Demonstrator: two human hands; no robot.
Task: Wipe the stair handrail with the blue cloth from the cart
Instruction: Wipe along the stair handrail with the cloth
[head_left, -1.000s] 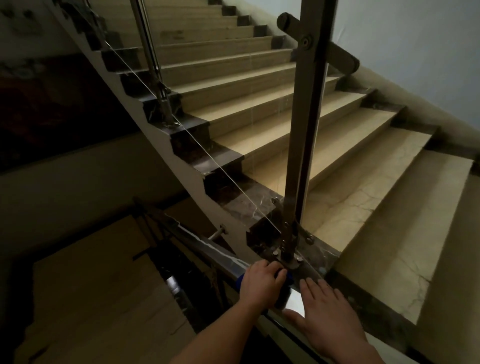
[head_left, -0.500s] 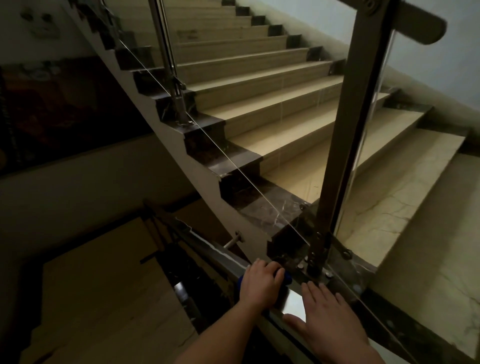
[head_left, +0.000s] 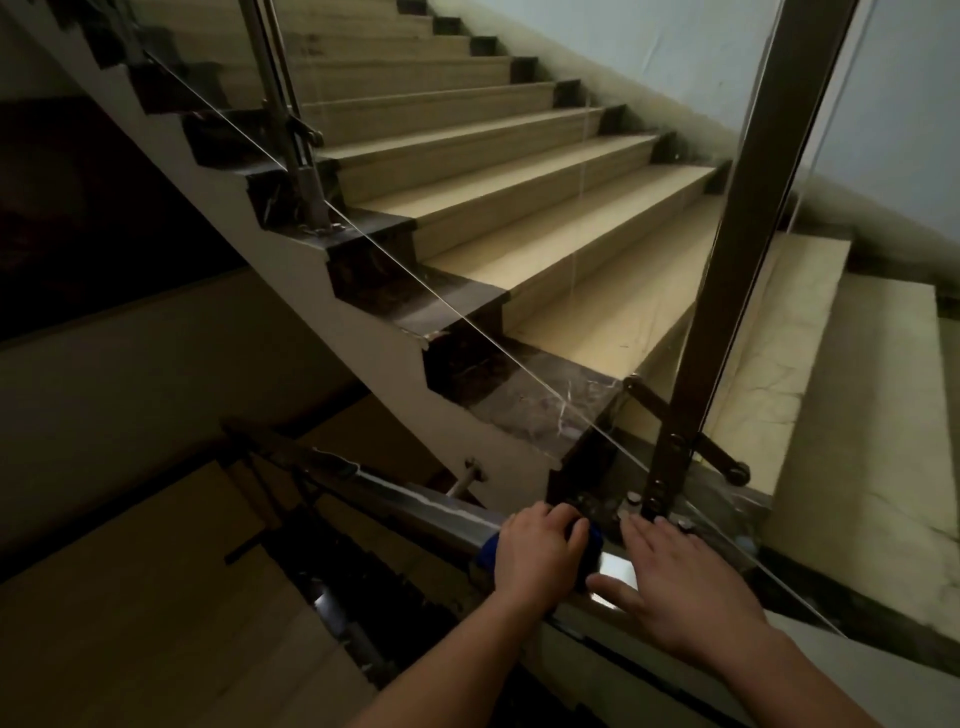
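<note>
Blue cloth (head_left: 489, 553) wrapped over a steel stair handrail (head_left: 431, 506), just left of the foot of a tall metal post (head_left: 727, 312).
The handrail is a dull silver bar with a flat top. It starts below the base of the post and slopes away to the left of it, down into the dark stairwell. One bright patch of reflected light shows on its top face, close to the post's foot. The cloth is deep blue and bunched up, draped across the rail and touching it, a short way left of the post. The left hand (head_left: 537, 553) grips it from above, fingers curled over, so only small blue edges show on each side of the hand.
</note>
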